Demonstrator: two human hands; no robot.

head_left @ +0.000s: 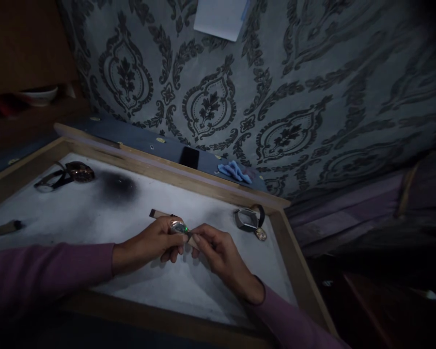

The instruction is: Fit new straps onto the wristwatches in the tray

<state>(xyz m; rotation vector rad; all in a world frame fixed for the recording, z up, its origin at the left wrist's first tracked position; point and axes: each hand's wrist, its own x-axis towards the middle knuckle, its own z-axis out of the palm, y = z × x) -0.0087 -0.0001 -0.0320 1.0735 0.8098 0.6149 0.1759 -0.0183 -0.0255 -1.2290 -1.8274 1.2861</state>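
Note:
My left hand (147,245) is closed around a round wristwatch (177,226), its face up and a small green glint at its edge. Fingers of my right hand (227,252) pinch a light brown watch strap (194,242) against the watch's right side. Whether the strap is joined to the watch cannot be made out. Just behind my left hand shows a brown strap piece (159,213); its near end is hidden, so I cannot tell if it belongs to the same watch.
A wooden-rimmed tray (178,177) with a white floor surrounds my hands. Watches (80,171) lie at its back left, a dark-strapped watch (246,219) and a small round watch case (260,234) at right. Behind the rim are a dark phone-like slab (189,157) and a blue cloth (234,171).

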